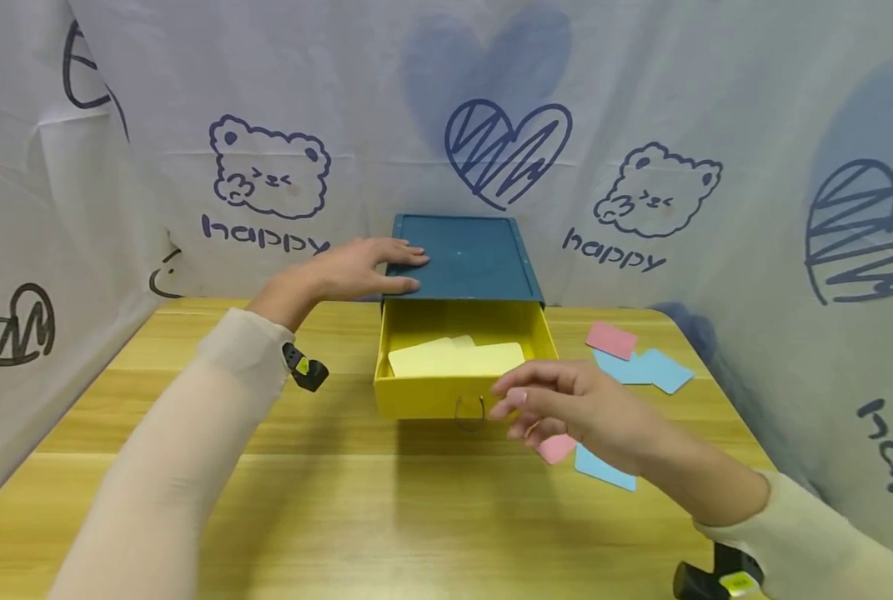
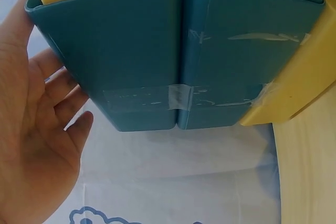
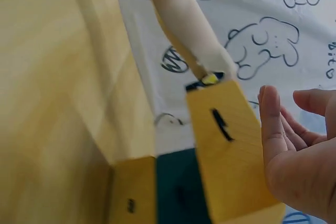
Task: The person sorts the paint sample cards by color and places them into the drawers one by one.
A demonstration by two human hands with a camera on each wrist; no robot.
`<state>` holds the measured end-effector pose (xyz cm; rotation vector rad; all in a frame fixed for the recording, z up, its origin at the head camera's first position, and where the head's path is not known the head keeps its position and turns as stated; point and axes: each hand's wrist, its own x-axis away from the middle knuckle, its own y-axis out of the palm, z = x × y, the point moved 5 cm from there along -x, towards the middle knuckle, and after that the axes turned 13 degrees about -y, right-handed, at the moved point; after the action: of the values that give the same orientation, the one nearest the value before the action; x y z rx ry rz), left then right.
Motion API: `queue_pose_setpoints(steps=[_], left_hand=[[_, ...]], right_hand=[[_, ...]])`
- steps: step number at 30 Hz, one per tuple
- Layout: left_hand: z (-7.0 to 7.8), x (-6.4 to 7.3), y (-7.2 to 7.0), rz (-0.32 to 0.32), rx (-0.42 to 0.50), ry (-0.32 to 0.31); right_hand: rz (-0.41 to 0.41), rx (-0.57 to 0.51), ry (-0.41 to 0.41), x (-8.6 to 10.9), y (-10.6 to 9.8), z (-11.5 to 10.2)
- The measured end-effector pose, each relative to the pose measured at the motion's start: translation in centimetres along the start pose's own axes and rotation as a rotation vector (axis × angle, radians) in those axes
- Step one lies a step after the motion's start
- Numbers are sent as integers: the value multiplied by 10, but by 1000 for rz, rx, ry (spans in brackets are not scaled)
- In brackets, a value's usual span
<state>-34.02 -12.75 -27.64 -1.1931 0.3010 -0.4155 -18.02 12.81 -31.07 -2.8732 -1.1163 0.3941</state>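
A teal drawer box (image 1: pixel 461 254) stands at the back of the table, its upper yellow drawer (image 1: pixel 423 398) pulled out toward me. Pale yellow cards (image 1: pixel 454 360) lie inside that drawer. My left hand (image 1: pixel 356 268) rests on the left part of the box's top, fingers extended; the left wrist view shows this hand (image 2: pixel 42 114) along the edge of the teal casing (image 2: pixel 115 61). Near the drawer's front right corner hovers my right hand (image 1: pixel 577 408), fingers loosely bent with nothing visible in them. A thin loop handle (image 1: pixel 470 423) hangs on the drawer front, just left of its fingertips.
Right of the box, a pink card (image 1: pixel 611 340) and blue cards (image 1: pixel 667 371) lie on the wooden table (image 1: pixel 326 517). Another pink card (image 1: pixel 557 448) and a blue card (image 1: pixel 604 468) lie below my right hand. Printed white cloth (image 1: pixel 386 100) hangs behind and at the sides.
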Motion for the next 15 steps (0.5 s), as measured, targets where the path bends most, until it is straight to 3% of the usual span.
queue_pose_setpoints(steps=[6, 11, 15], left_hand=[[-1, -2, -2, 1, -11, -10], [-2, -5, -2, 14, -13, 3], [-2, -7, -3, 18, -3, 6]], right_hand=[[-3, -175, 109, 6, 10, 27], [46, -286, 230, 7, 17, 48], [74, -345, 280, 2, 25, 58]])
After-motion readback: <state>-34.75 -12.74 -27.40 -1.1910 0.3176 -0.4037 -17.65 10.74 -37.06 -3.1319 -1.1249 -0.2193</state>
